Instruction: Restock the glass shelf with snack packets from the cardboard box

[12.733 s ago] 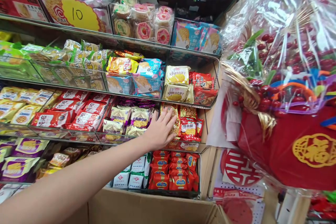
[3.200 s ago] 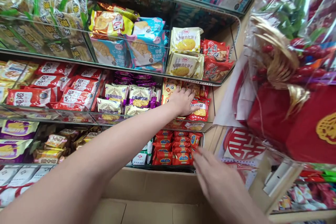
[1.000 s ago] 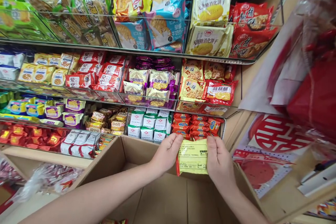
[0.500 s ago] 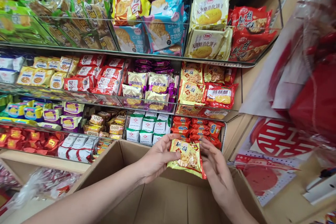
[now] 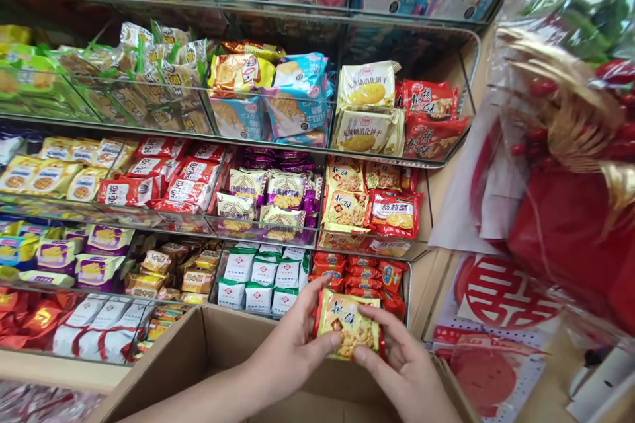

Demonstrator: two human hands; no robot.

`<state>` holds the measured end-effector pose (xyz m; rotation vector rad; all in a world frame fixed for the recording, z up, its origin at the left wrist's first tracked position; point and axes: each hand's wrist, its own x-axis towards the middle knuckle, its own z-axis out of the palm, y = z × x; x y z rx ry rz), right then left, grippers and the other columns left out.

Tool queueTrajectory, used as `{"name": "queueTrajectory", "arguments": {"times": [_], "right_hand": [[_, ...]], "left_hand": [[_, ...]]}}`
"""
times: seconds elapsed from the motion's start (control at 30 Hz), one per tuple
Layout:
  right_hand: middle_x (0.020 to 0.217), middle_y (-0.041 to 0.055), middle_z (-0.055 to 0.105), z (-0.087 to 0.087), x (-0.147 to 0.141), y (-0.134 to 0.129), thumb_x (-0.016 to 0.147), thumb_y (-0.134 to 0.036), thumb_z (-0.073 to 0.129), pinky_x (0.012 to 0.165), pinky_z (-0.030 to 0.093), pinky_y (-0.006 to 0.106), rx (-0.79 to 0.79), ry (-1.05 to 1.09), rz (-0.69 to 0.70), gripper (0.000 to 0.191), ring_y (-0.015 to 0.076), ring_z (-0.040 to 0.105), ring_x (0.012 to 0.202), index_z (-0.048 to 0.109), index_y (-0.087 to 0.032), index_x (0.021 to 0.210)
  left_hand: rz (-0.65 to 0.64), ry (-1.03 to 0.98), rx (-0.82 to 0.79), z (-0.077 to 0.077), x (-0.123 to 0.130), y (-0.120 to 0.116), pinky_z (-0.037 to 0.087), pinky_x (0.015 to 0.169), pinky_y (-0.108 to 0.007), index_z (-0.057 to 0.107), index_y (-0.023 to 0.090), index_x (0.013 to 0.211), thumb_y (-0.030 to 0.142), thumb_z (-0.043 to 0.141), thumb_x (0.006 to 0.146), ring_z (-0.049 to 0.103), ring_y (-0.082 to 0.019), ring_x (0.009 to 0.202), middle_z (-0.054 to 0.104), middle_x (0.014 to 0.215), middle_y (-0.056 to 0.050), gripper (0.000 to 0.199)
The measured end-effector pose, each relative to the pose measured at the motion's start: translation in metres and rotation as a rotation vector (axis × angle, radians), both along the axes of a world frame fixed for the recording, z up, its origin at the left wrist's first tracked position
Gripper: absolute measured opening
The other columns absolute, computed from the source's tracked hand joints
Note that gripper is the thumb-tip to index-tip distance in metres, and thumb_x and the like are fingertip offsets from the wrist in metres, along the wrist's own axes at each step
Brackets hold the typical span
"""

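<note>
Between my two hands is a yellow-and-red packet of walnut cookies (image 5: 353, 325), its printed face turned up toward me. My left hand (image 5: 296, 338) grips its left side, thumb on the front and fingers behind. From the right, my right hand (image 5: 401, 358) also closes on it, thumb at the lower front edge and fingers along the top and side. Red wrapping shows at the packet's edges; whether a second packet lies behind it I cannot tell. Below the hands stands an open cardboard box (image 5: 186, 350). Similar yellow packets (image 5: 346, 208) sit on the shelf above.
Tiered shelves with clear fronts (image 5: 268, 238) hold many wrapped snacks. Just beyond the box are small red packets (image 5: 364, 271) and white-and-green packets (image 5: 262, 269). On the right hang a plastic-wrapped red bundle (image 5: 570, 231) and red paper decorations (image 5: 501, 291).
My right hand has closed onto the packet, its thumb now on the front. The packet sits slightly lower in view, and the view has tilted up, showing a higher shelf.
</note>
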<state>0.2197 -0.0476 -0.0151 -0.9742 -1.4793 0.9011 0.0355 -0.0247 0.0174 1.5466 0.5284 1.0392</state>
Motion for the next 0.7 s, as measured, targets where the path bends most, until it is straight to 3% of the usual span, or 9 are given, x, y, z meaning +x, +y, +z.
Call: {"name": "queueTrajectory", "arguments": {"times": [0.07, 0.17, 0.27, 0.37, 0.47, 0.57, 0.7], "right_hand": [[0.120, 0.0086, 0.057, 0.020, 0.012, 0.001, 0.075, -0.036, 0.062, 0.090, 0.049, 0.038, 0.121, -0.037, -0.210, 0.039, 0.0251, 0.057, 0.107, 0.057, -0.026, 0.112], [0.118, 0.0106, 0.058, 0.063, 0.030, 0.008, 0.073, -0.038, 0.064, 0.090, 0.048, 0.042, 0.331, -0.047, -0.522, 0.047, 0.0254, 0.059, 0.102, 0.055, -0.022, 0.116], [0.116, 0.0116, 0.059, 0.104, 0.040, 0.029, 0.072, -0.038, 0.065, 0.091, 0.047, 0.042, 0.452, -0.051, -0.597, 0.052, 0.0238, 0.060, 0.100, 0.054, -0.018, 0.118], [0.115, 0.0134, 0.060, 0.132, 0.042, 0.064, 0.071, -0.037, 0.064, 0.089, 0.048, 0.041, 0.429, -0.053, -0.543, 0.058, 0.0232, 0.060, 0.099, 0.050, -0.013, 0.122], [0.113, 0.0141, 0.061, 0.150, 0.042, 0.100, 0.067, -0.032, 0.065, 0.086, 0.049, 0.042, 0.411, -0.107, -0.584, 0.060, 0.0242, 0.060, 0.097, 0.050, -0.010, 0.121], [0.109, 0.0122, 0.062, 0.163, 0.042, 0.125, 0.062, -0.026, 0.066, 0.088, 0.046, 0.043, 0.423, -0.171, -0.646, 0.054, 0.0254, 0.058, 0.099, 0.056, -0.012, 0.114], [0.097, 0.0086, 0.066, 0.171, 0.044, 0.137, 0.063, -0.023, 0.062, 0.084, 0.048, 0.040, 0.436, -0.247, -0.680, 0.036, 0.0240, 0.059, 0.092, 0.064, -0.015, 0.098]], "left_hand": [[0.174, 0.197, 0.331, 0.011, -0.005, 0.004, 0.037, 0.101, -0.042, 0.030, 0.030, 0.131, 0.022, 0.050, 0.086, 0.044, -0.024, 0.122, 0.040, 0.137, -0.009, 0.051], [0.377, 0.471, 0.908, 0.038, -0.009, 0.018, 0.027, 0.108, -0.042, 0.042, 0.023, 0.127, 0.018, 0.046, 0.087, 0.033, -0.023, 0.130, 0.041, 0.138, -0.010, 0.041], [0.462, 0.688, 1.244, 0.071, 0.001, 0.039, 0.023, 0.109, -0.046, 0.044, 0.014, 0.126, 0.018, 0.041, 0.087, 0.028, -0.024, 0.132, 0.041, 0.138, -0.014, 0.039], [0.617, 0.902, 1.402, 0.101, 0.024, 0.062, 0.023, 0.108, -0.048, 0.042, 0.007, 0.128, 0.024, 0.040, 0.088, 0.026, -0.031, 0.133, 0.036, 0.141, -0.017, 0.043], [0.793, 1.046, 1.480, 0.120, 0.043, 0.082, 0.020, 0.108, -0.050, 0.041, 0.004, 0.129, 0.036, 0.038, 0.089, 0.026, -0.033, 0.131, 0.038, 0.140, -0.018, 0.051], [0.893, 1.103, 1.479, 0.126, 0.050, 0.098, 0.016, 0.107, -0.054, 0.042, 0.003, 0.129, 0.041, 0.038, 0.088, 0.034, -0.034, 0.127, 0.045, 0.135, -0.018, 0.056], [0.916, 1.107, 1.451, 0.121, 0.047, 0.105, 0.019, 0.104, -0.058, 0.042, 0.006, 0.130, 0.041, 0.035, 0.089, 0.036, -0.033, 0.124, 0.045, 0.135, -0.016, 0.054]]}}
